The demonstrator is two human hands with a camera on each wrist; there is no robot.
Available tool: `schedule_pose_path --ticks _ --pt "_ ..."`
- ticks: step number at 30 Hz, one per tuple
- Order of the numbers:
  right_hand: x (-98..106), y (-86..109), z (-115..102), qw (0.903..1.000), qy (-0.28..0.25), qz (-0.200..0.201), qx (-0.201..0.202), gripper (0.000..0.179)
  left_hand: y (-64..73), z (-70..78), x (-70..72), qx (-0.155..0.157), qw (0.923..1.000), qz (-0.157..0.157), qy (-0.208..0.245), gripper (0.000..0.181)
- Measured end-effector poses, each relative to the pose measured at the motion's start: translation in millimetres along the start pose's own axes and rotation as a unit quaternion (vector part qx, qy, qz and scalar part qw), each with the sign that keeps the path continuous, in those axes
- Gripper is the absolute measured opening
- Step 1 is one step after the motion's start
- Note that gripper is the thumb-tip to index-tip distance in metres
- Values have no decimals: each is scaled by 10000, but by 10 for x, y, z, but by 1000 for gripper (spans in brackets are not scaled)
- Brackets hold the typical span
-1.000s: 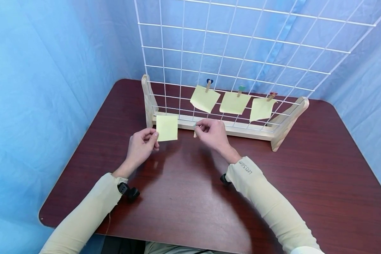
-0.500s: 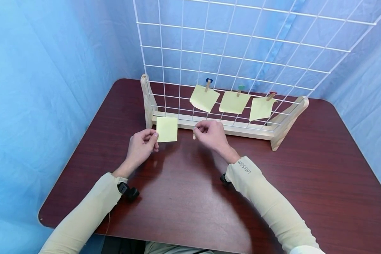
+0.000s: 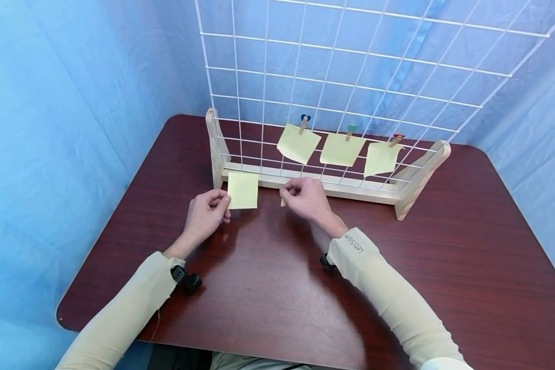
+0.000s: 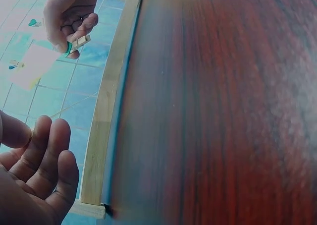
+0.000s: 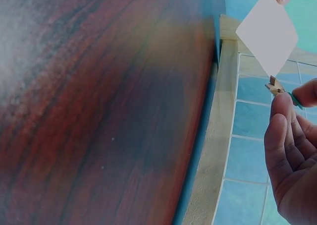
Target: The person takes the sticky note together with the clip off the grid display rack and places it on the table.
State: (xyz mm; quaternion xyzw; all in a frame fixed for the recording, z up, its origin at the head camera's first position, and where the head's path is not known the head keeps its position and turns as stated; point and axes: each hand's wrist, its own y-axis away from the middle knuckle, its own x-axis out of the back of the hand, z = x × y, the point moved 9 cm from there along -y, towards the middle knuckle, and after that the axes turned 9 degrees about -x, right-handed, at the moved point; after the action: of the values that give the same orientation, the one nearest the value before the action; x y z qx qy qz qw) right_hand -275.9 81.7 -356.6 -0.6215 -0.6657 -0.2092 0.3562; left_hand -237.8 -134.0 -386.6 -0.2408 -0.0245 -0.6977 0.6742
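My left hand [image 3: 208,210] pinches a yellow sticky note [image 3: 243,190] by its edge between thumb and fingers, holding it up in front of the rack's left part. To the right, my right hand [image 3: 309,196] pinches a small wooden clothespin [image 4: 79,44] with a green decoration at its pinched end. In the right wrist view the clothespin [image 5: 275,86] points toward a lower corner of the note [image 5: 268,34]. Three more notes hang on the white wire grid [image 3: 263,97], under clothespins with a blue [image 3: 304,123], a green [image 3: 350,131] and a red heart [image 3: 396,139].
The grid stands in a wooden base [image 3: 365,193] with an upright foot at each end, toward the back of a dark red-brown table [image 3: 268,288]. Blue curtains [image 3: 74,103] surround the table. Each wrist wears a small black camera [image 3: 187,278].
Both hands have lowered slightly, the note and the clothespin with them. My right hand has turned a little, and less of the clothespin shows below its fingers. The hanging notes have stayed put.
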Motion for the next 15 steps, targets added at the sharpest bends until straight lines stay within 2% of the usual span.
schedule_pose_path --ticks 15 --pt "-83 -9 34 9993 257 -245 -148 16 15 -58 -26 162 9993 -221 -271 16"
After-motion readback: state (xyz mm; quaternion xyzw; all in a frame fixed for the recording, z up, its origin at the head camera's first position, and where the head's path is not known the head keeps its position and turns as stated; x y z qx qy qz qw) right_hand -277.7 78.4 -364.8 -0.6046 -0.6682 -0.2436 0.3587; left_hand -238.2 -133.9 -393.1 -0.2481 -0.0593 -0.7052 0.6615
